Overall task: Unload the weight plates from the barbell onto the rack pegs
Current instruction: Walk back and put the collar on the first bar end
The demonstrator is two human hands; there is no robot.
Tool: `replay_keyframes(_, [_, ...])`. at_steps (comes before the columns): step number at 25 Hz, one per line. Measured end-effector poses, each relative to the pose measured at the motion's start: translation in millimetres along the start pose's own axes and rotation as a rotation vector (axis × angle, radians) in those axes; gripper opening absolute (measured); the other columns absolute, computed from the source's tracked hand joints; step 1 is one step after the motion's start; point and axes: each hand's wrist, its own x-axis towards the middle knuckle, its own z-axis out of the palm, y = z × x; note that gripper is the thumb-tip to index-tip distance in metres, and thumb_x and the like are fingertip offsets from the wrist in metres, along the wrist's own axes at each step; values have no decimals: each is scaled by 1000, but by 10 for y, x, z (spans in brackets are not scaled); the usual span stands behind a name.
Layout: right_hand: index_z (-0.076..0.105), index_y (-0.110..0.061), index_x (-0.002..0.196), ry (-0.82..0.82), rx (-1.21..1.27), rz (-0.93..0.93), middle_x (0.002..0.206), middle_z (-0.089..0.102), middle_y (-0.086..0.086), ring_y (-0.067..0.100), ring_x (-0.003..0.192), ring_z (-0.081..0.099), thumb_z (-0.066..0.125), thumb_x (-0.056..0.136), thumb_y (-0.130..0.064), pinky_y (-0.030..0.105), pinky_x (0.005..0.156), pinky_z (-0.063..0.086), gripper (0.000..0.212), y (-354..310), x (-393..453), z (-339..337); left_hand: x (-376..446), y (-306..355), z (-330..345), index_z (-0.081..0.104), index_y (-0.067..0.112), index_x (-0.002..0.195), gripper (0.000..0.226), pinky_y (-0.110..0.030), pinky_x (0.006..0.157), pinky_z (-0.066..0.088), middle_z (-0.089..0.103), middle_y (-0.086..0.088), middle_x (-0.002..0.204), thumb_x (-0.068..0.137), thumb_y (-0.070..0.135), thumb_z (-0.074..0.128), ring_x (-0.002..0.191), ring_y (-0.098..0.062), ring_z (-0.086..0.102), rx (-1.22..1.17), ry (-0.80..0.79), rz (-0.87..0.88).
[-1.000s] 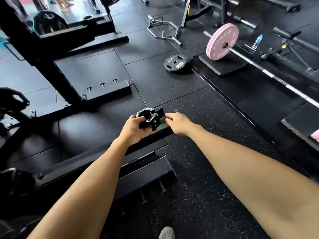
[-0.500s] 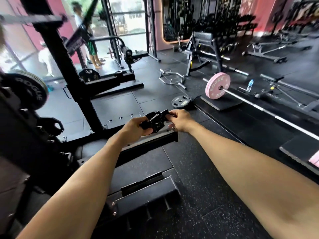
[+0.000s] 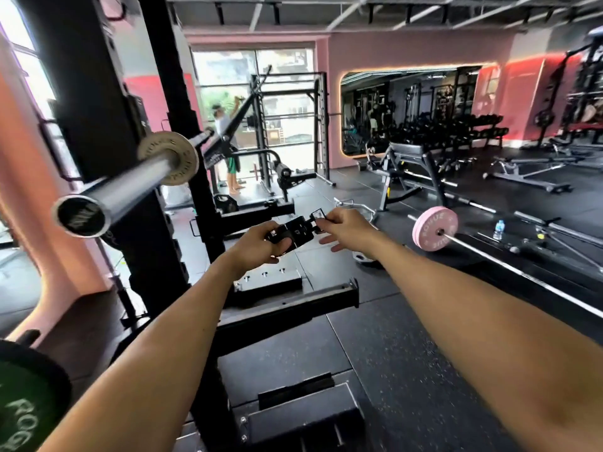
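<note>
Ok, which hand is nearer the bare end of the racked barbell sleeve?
Left. The left hand grips the black collar below and right of the sleeve end; the right hand pinches the collar's lever farther right.

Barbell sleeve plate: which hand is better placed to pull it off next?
Left, probably. The left hand sits nearer the barbell sleeve and its small plate; both hands grip the collar, the right hand farther off.

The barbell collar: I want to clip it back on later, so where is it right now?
In the head view the barbell collar is centre frame, held between the left hand and right hand, right of the bare barbell sleeve.
</note>
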Motion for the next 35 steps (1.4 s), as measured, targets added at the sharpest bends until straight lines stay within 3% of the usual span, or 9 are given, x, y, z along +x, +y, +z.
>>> replay_keyframes(4, [50,-2,121,-35,40,-25,116,66,13,24,99,70,54,97,-30,44,84,56,37,-518,-370,225,-567,269,-335,56,14,112,16,-43,93,55,56,-2,95,96,8,57,85,-18,53,-184,18,-40])
replay_keyframes(9, [44,-5,127,-50,60,-47,114,67,17,26,96,70,50,99,-30,39,77,57,38,-996,-971,565,-1360,455,-599,45,11,120,27,-49,93,54,60,-3,104,98,22,57,96,-26,60,-265,47,13])
replay_keyframes(12, [47,-8,114,-33,85,-84,102,66,18,29,88,69,48,100,-27,43,80,56,23,-1239,-1429,738,-1827,549,-697,38,15,120,33,-46,88,57,62,-9,114,99,34,55,94,-30,67,-305,68,36])
replay_keyframes(15, [49,-13,99,-5,119,-107,97,64,22,29,78,68,48,101,-26,42,78,55,13,-1414,-1799,868,-2176,655,-714,31,17,121,37,-48,89,56,57,0,109,99,39,50,90,-18,66,-330,127,64])
replay_keyframes(17, [50,-9,102,10,140,-117,93,64,24,29,72,68,49,100,-26,42,76,56,17,-1553,-2037,973,-2407,732,-735,25,13,123,42,-46,86,57,49,7,104,100,40,48,88,-10,62,-348,201,79])
replay_keyframes(19, [45,-3,120,23,162,-116,95,65,28,30,69,68,51,99,-28,40,72,58,33,-1695,-2209,1075,-2566,775,-808,23,9,125,52,-46,84,58,43,7,105,98,45,49,87,-8,61,-368,272,78])
replay_keyframes(24, [42,6,123,40,205,-129,100,64,38,36,70,71,56,96,-34,43,67,61,51,-2004,-2407,1262,-2861,868,-1182,43,0,133,91,-43,72,61,39,-9,138,73,60,74,111,-23,62,-477,242,78])
replay_keyframes(30, [37,9,131,10,174,-154,87,68,32,37,75,72,54,97,-37,45,72,61,61,-2313,-2411,1389,-2922,979,-1436,42,14,103,31,-51,76,59,50,-12,123,97,42,54,110,-36,63,-423,319,74])
replay_keyframes(35, [32,10,136,-18,178,-131,90,67,33,38,78,72,54,97,-34,43,73,61,63,-2390,-2259,1451,-2818,990,-1573,43,17,99,27,-50,75,59,54,-16,123,98,42,52,100,-39,67,-383,338,12])
